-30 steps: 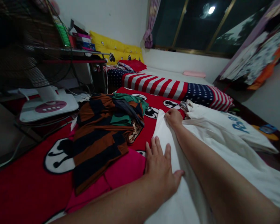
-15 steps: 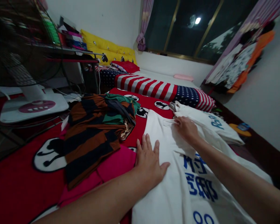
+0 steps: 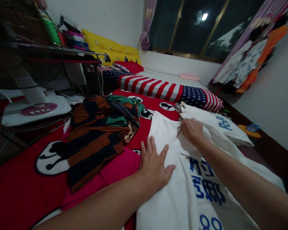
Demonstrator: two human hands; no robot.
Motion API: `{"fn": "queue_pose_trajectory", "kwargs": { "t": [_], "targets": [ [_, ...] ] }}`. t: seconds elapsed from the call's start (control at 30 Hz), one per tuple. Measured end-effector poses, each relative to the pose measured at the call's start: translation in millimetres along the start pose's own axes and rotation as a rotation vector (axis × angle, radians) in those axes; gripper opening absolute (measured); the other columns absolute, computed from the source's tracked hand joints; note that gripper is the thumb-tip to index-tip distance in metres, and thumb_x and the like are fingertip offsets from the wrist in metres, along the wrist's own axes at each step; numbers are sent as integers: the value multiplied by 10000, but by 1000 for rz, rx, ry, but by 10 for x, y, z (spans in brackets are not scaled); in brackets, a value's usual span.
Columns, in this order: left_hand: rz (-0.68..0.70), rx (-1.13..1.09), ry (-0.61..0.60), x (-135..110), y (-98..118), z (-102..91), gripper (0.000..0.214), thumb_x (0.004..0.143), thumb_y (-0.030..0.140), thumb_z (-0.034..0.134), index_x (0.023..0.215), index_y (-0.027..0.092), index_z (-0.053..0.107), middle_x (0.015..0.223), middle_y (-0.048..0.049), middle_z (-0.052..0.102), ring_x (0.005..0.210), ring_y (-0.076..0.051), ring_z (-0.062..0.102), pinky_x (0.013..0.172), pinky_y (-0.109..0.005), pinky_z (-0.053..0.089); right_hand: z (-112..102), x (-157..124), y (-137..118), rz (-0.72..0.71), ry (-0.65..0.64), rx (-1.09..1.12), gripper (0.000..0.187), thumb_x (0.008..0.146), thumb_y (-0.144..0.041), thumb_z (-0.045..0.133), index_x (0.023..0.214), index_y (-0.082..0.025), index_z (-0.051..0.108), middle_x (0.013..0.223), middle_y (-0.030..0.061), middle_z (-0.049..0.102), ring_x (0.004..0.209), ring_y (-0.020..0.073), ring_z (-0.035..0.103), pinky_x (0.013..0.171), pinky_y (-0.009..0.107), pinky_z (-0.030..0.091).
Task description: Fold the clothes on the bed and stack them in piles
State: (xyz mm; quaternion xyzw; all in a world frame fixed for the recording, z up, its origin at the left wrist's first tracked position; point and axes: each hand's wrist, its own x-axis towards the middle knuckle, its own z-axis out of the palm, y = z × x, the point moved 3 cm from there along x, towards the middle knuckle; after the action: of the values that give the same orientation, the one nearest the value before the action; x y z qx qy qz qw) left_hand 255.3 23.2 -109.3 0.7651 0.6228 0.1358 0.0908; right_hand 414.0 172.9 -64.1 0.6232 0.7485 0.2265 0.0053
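A white T-shirt with blue print lies spread on the red blanket in front of me. My left hand rests flat on the shirt's left edge, fingers spread. My right hand is further up the shirt, fingers closed in a pinch on a fold of its white cloth near the sleeve. A second white garment with blue lettering lies just beyond my right hand.
A pile of brown-and-black striped and green clothes lies to the left, with a pink cloth under it. A fan base stands far left. A stars-and-stripes blanket and yellow pillows lie behind. Clothes hang at right.
My right hand drew back from the far top edge toward the shirt's middle, uncovering the blue print. My left hand stays flat on the shirt's left edge. The view shifted a little.
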Motion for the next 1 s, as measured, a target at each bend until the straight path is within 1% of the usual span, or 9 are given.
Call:
{"fn": "queue_pose_trajectory", "kwargs": {
  "t": [0.1,0.17,0.27,0.4,0.53,0.6,0.7,0.87,1.0],
  "targets": [
    [11,-7,28,11,-12,21,709,842,631,442,1460,298,345,1560,-153,201,1433,-411,26,1108,-625,73,-100,-198,-60,-59,139,109,342,893,-221,468,1195,-119,591,1139,163,645,1002,302,615,822,390,445],
    [17,-10,39,20,-21,34,715,837,637,444,1459,297,351,1560,-147,207,1433,-412,29,1107,-627,72,-70,-423,-55,-190,229,236,418,923,-304,468,1297,-123,514,1252,156,593,1116,287,567,929,404,423],
    [29,-5,32,28,-27,40,714,833,637,453,1454,296,363,1560,-138,213,1431,-419,40,1106,-629,76,129,-723,60,-394,184,354,476,966,-366,398,1379,-133,436,1396,145,490,1257,261,480,1020,418,392],
    [38,21,39,24,-35,32,702,840,632,445,1451,294,371,1557,-151,217,1427,-427,72,1102,-629,90,270,-877,300,-340,83,376,392,958,-327,405,1275,-147,551,1411,143,478,1251,269,499,990,421,448],
    [58,47,67,22,-45,50,687,848,637,430,1445,299,382,1555,-155,222,1427,-420,92,1103,-620,102,84,-1103,369,-188,183,479,347,934,-320,443,1206,-171,600,1313,129,567,1149,258,582,939,404,504],
    [68,58,84,20,-53,66,679,852,635,430,1440,297,389,1552,-165,223,1426,-421,93,1102,-617,109,5,-1318,325,-262,168,524,385,927,-340,464,1252,-168,576,1341,133,548,1204,263,547,986,413,479],
    [83,74,108,14,-69,87,669,862,628,426,1438,288,396,1547,-181,227,1422,-426,108,1100,-615,121,-35,-1640,345,-351,29,578,376,922,-357,476,1241,-194,592,1338,116,558,1203,250,554,992,397,478],
    [135,90,132,17,-89,93,660,882,612,422,1435,253,409,1547,-191,217,1419,-422,133,1098,-625,120,-101,-1916,899,-2,117,580,327,889,-394,480,1089,-193,644,1163,98,660,1059,253,633,928,394,504],
    [365,100,222,12,-23,42,636,900,585,433,1442,255,388,1576,-164,112,1442,-364,87,1118,-605,77,-48,-2032,1533,304,218,392,383,822,-360,489,1115,-159,629,1216,137,616,1090,295,602,937,433,477]
  ]
}}
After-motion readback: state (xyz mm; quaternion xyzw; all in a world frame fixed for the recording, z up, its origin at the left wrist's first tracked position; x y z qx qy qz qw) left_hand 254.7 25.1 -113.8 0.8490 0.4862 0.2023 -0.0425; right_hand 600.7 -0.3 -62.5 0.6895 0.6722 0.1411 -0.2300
